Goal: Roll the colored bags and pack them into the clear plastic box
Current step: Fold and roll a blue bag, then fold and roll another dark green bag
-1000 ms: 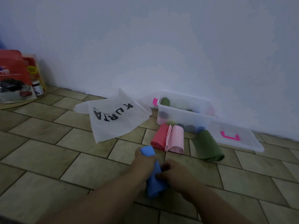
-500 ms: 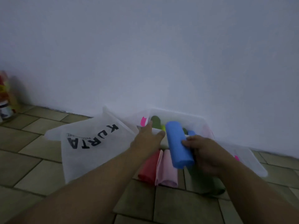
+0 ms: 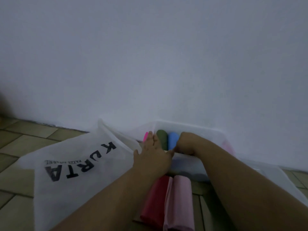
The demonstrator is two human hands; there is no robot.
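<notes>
Tiled floor meets a white wall. A bag, a red roll and a pink roll lie by the box. The left hand is flat with straight fingers, the right hand grips the blue roll

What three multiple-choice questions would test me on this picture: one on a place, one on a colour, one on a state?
1. Where is the blue rolled bag?
A. on a chair
B. in the clear plastic box
C. on a shelf

2. What colour is the roll right beside it?
A. green
B. yellow
C. orange

3. How is the left hand?
A. clenched in a fist
B. fingers straight, at the box
C. out of view

Answers:
1 B: its end shows between the box's walls.
2 A: a green rolled bag stands next to it.
3 B: its fingers lie straight beside the box's pink latch.
</notes>
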